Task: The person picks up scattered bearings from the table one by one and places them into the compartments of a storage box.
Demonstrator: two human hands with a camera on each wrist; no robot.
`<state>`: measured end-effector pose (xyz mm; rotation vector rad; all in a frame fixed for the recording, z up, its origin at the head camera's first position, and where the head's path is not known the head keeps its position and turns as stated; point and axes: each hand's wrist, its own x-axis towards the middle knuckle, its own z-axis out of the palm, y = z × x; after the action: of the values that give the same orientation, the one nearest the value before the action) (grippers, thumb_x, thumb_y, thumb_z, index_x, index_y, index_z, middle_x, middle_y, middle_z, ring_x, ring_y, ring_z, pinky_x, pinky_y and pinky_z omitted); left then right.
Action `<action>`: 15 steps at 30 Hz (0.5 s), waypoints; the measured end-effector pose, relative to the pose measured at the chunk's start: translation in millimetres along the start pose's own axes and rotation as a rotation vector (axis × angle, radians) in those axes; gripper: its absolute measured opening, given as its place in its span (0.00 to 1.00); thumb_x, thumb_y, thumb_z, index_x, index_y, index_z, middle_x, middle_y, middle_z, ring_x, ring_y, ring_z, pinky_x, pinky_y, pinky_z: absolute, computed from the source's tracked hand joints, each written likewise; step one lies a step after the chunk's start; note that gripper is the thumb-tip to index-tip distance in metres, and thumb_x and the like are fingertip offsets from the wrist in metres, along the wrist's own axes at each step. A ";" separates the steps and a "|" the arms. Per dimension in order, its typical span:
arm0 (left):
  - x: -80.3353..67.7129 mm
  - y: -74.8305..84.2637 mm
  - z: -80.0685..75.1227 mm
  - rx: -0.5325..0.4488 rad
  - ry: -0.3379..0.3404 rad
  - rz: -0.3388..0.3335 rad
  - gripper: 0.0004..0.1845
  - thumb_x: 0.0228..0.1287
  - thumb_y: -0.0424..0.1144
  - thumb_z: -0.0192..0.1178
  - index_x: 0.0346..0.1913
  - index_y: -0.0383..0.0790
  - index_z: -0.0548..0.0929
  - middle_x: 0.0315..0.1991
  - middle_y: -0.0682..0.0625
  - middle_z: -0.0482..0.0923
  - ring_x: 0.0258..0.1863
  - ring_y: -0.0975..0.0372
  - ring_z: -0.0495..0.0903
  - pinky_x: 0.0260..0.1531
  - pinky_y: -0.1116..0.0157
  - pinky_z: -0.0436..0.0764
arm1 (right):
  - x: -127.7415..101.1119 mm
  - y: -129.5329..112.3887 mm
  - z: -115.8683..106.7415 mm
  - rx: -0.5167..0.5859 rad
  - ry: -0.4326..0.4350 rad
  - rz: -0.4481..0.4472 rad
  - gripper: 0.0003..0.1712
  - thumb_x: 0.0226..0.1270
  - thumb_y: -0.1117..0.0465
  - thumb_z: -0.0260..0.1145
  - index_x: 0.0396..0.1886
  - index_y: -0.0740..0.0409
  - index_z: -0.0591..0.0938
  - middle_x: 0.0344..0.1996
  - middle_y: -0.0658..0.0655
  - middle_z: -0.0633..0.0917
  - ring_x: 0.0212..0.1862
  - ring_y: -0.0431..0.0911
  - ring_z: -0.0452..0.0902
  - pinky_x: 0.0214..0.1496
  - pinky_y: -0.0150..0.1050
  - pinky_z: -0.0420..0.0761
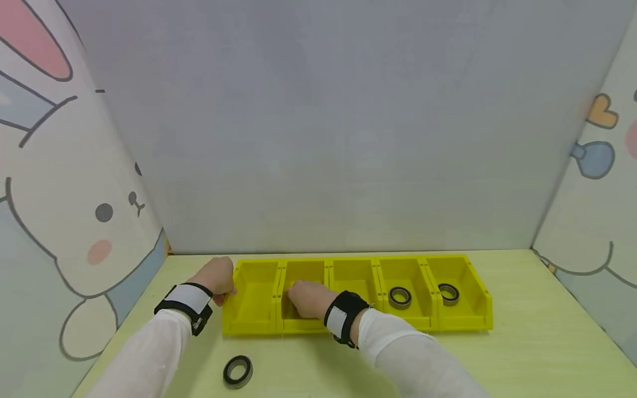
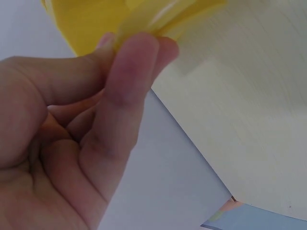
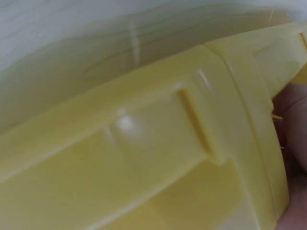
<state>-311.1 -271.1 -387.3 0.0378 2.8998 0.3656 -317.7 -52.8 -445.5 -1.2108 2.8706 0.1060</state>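
A row of joined yellow bins stands on the table. My left hand is at the outer wall of the leftmost bin; in the left wrist view its thumb and fingers pinch the yellow rim. My right hand reaches down into the second bin from the left. Its fingertips are hidden, so whether it holds anything cannot be seen. One ball bearing lies in the fourth bin and another bearing in the rightmost. The right wrist view mostly shows the bins' yellow front edge, with part of the hand at its right side.
A third bearing, black-sealed with a metal ring, lies on the pale table in front of the leftmost bin. Behind the bins rises a grey panel. Side panels with cartoon drawings flank the table.
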 end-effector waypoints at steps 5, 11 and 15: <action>0.7 0.8 -1.8 -0.044 -0.027 -0.015 0.08 0.55 0.30 0.67 0.26 0.31 0.78 0.17 0.44 0.78 0.11 0.60 0.80 0.16 0.68 0.82 | 1.3 4.3 -12.2 0.012 0.062 0.048 0.05 0.68 0.64 0.59 0.40 0.56 0.80 0.30 0.51 0.81 0.29 0.40 0.73 0.27 0.28 0.74; 3.0 1.9 -3.9 -0.019 -0.068 -0.026 0.10 0.56 0.32 0.66 0.24 0.30 0.78 0.15 0.45 0.78 0.11 0.61 0.80 0.18 0.68 0.83 | -14.1 -11.0 -51.8 -0.018 0.170 0.047 0.24 0.71 0.49 0.56 0.62 0.53 0.72 0.55 0.55 0.78 0.53 0.48 0.75 0.47 0.35 0.82; 5.3 3.7 -4.8 -0.014 -0.088 -0.042 0.09 0.55 0.28 0.66 0.24 0.29 0.77 0.14 0.44 0.78 0.11 0.60 0.80 0.17 0.68 0.82 | -23.8 -36.5 -57.0 -0.074 0.172 -0.057 0.39 0.66 0.31 0.48 0.72 0.40 0.59 0.71 0.51 0.62 0.70 0.52 0.58 0.66 0.49 0.70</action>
<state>-317.3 -268.4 -382.9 -0.0091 2.8061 0.3672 -274.8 -65.3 -389.4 -1.3790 2.9988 0.1131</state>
